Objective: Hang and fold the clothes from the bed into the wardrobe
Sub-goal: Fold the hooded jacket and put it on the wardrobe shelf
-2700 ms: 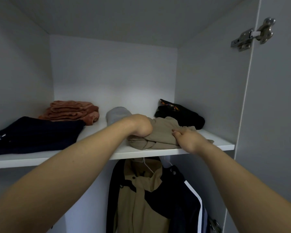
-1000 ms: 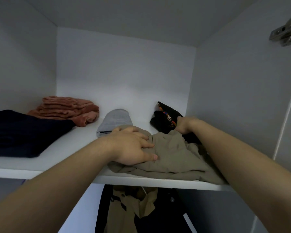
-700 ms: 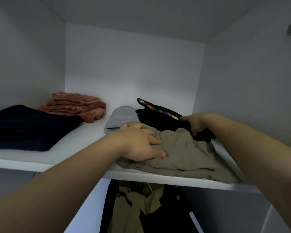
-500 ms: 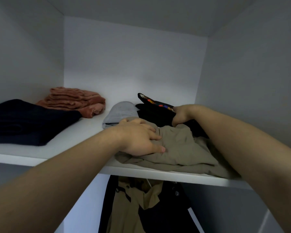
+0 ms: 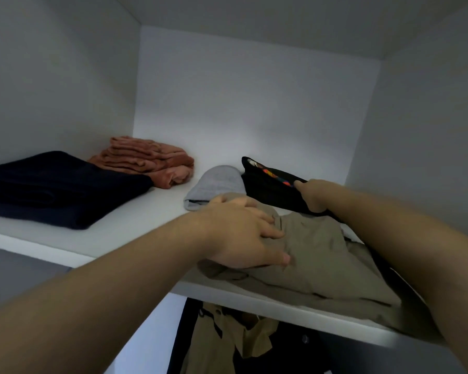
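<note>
On the white wardrobe shelf (image 5: 135, 228), the left hand (image 5: 243, 233) lies flat with fingers spread on a crumpled khaki cotton garment (image 5: 316, 255) at the shelf's front edge. The right hand (image 5: 312, 194) has its fingers clenched on a folded black garment with a multicoloured trim (image 5: 270, 184) just behind it. A grey knitted beanie (image 5: 216, 184) sits beside both; a folded navy sweater (image 5: 54, 187) and a folded rust-pink garment (image 5: 146, 160) lie further left.

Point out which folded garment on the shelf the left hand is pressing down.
The khaki garment at the shelf's front edge; the left hand lies flat on it. The navy, pink, grey and black ones lie elsewhere.
</note>
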